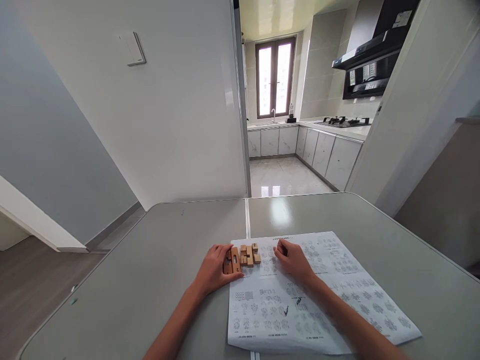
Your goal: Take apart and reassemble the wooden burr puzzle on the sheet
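My left hand (216, 266) lies at the left edge of a printed sheet. Its thumb and fingers span two long wooden puzzle pieces (235, 259), which stand side by side with slots or notches and dark numbers on them. Just to their right sit several smaller notched wooden pieces (250, 255), one with a number on top. My right hand (293, 257) rests on the upper middle of the sheet with its fingers curled in. Whatever those fingers may hold is hidden. The paper sheet (277, 312) carries rows of small puzzle diagrams and a few dark handwritten marks.
The grey table (157, 280) has a seam (247, 217) down its middle. Small green bits (73, 301) lie near its left edge. Beyond stand a white wall with a switch (135, 49) and a kitchen with a stove (345, 121) and cabinets (315, 145).
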Demonstrator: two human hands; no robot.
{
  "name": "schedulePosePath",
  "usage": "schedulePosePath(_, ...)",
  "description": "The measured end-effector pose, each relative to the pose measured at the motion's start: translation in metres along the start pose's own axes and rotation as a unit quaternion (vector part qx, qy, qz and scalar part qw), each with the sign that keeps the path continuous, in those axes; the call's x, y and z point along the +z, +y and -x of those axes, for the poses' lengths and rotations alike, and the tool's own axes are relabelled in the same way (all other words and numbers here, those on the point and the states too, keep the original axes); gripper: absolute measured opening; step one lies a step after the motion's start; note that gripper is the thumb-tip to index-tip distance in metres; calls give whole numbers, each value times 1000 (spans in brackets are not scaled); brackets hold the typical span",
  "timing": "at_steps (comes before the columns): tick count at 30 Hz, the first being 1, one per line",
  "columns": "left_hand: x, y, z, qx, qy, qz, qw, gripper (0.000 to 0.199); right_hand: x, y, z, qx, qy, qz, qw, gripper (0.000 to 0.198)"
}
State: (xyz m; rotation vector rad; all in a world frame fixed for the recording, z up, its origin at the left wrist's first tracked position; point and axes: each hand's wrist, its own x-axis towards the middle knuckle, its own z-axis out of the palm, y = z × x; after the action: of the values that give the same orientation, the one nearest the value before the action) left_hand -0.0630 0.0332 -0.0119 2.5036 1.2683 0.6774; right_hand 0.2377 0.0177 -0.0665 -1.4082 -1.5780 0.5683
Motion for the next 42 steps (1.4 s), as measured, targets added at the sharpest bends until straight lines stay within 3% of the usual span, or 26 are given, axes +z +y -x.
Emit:
schedulePosePath(10,1,-11,-2,-37,39,-57,997,83,0,-1,0,-5,-4,16,1000,31)
schedulePosePath(16,0,-13,-1,-89,71,-46,992,79,0,-2,2,-10,-15,22,1000,32)
schedulePosePath(22,5,-10,2,-92,87,-48,991,77,-1,-2,1,-12,-13,29,999,31)
schedulePosePath(33,19,32,64,-55,75,-46,995,82,0,0,1,-14,-20,39,999,31)
schedulePosePath(42,40,84,73,39,7,3,999,100,1,-2,-1,-2,-24,26,999,29)
